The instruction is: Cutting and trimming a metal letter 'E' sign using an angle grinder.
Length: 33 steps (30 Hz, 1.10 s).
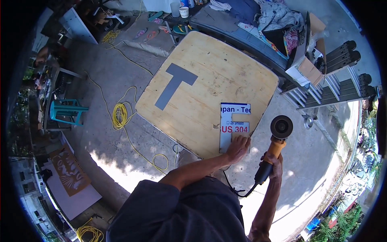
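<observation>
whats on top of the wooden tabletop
A gray T-shaped plate and a printed cutout sheet, the left hand on the latter. Bare wood shows around them; whatever's beneath is hidden.

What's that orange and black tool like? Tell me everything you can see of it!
The angle grinder has an orange front section, a black rear body, a round dark disc and a black cord at its back. Its body looks like plastic. The person's right grip holds it, disc end away from them, off the wooden board's right side. Whether the disc spins, I can't tell.
</observation>
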Available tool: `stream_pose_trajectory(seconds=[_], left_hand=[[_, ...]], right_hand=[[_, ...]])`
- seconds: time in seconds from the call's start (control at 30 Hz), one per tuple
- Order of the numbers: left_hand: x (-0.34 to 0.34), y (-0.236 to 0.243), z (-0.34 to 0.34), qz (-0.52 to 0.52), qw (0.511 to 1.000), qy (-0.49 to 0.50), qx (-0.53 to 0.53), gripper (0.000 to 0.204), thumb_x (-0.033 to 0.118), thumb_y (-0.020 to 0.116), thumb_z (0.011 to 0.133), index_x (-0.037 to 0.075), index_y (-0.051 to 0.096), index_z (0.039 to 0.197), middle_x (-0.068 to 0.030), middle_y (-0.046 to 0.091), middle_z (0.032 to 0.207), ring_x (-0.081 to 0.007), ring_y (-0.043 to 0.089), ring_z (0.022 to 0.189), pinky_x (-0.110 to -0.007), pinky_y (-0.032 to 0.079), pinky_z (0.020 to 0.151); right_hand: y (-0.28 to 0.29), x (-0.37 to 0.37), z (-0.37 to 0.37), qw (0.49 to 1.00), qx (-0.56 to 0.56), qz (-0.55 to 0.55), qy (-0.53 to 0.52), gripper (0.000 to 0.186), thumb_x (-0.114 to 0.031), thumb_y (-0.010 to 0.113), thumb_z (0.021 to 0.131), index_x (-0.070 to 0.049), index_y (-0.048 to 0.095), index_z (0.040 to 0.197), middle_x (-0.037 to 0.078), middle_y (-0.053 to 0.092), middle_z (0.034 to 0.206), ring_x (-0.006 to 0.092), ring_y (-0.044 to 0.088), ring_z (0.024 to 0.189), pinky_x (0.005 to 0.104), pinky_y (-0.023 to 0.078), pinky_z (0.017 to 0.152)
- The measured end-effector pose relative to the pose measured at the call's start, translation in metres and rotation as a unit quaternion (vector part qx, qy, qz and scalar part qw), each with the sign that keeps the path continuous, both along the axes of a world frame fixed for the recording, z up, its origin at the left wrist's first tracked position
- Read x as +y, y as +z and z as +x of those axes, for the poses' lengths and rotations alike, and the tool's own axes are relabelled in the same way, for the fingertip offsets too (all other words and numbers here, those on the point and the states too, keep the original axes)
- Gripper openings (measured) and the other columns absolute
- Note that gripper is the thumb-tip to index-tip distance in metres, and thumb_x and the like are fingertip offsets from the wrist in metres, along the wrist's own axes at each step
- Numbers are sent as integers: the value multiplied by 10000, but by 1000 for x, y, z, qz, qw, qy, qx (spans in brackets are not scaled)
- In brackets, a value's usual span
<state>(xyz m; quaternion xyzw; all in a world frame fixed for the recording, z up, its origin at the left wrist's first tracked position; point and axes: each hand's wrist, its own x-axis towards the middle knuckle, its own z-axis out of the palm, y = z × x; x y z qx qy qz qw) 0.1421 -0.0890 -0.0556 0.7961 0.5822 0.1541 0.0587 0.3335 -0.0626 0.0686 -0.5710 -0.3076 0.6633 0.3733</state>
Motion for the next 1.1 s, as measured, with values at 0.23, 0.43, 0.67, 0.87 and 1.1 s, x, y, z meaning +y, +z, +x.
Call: stream_pose_trajectory(seconds=[0.23,0.43,0.67,0.87,1.1], left_hand=[[-36,26,-33,-97,991,-42,-76,882,306,841,639,-54,519,1376,-182,551,1180,-337,495,1142,-478,421,978],[-78,77,-82,-91,984,-30,-150,845,359,846,670,30,540,1385,-138,558,1219,-319,488,1175,-467,389,1033],[-109,116,-124,-15,936,89,-340,798,369,789,836,9,481,1479,-150,552,1327,-338,469,1272,-455,367,1112],[-109,128,-145,-15,814,176,-553,642,335,628,1019,21,417,1538,-182,502,1448,-317,440,1377,-430,349,1153],[-116,101,-171,19,588,389,-709,570,490,507,1064,22,586,1381,-52,692,1155,-179,625,1099,-333,512,892]], right_hand=[[-14,80,-13,991,-11,2,133,528,-182,779,729,4,514,1145,97,624,833,230,685,625,366,623,550],[-46,125,-53,982,-1,3,189,504,-229,758,778,7,522,1155,118,643,814,233,673,618,371,611,568],[-101,166,-63,973,56,-70,213,441,-291,776,805,-13,586,1090,107,671,797,228,676,621,349,606,577],[-141,198,-82,970,131,-74,188,395,-291,739,853,-64,592,1140,104,673,838,230,677,680,320,586,610],[-140,200,-90,958,184,-64,208,369,-283,729,898,-69,589,1164,88,669,851,227,678,710,341,589,643]])
